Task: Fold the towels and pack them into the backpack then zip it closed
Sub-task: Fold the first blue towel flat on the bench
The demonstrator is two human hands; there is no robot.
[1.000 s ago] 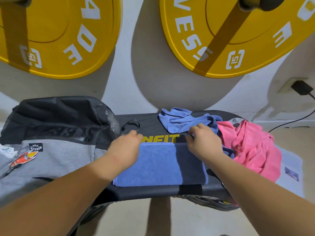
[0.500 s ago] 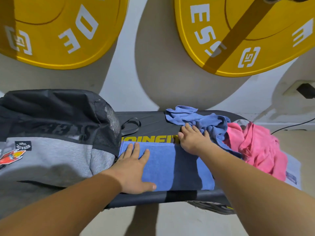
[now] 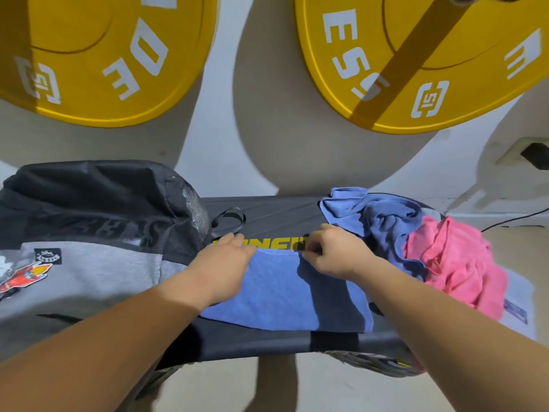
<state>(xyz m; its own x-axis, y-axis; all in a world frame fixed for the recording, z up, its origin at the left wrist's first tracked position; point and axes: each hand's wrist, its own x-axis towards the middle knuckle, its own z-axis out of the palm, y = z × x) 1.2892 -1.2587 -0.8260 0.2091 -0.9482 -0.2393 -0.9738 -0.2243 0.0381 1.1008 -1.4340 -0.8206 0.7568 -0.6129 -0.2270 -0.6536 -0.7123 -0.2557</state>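
The folded blue towel (image 3: 285,292) lies flat on the black bench (image 3: 267,341), directly under and between the two hands, its far edge at their fingertips and its body stretching back from them toward the person. The right hand (image 3: 335,255) sits on the towel's far right part with its fingers curled in, pinching the cloth at that far edge, just short of the yellow lettering printed on the bench beyond the knuckles. The left hand (image 3: 221,263) covers the far left corner, fingers pointing away over the edge and thumb lying on the cloth; the back of the hand hides the fingertips, so whether it grips the towel or only presses on it cannot be told. The hands are apart, with a stretch of the towel's far hem showing between them. Immediately left of the left hand stands the black and grey backpack (image 3: 89,239), its mesh side almost touching the fingers and a strap loop (image 3: 230,217) lying just beyond them. To the right of the right hand, just past its knuckles, a crumpled blue towel (image 3: 374,214) is heaped on the bench, and farther right, beside that wrist and forearm, lies a bunched pink towel (image 3: 454,263). Well beyond both hands, two yellow weight plates (image 3: 89,55) hang against the wall.
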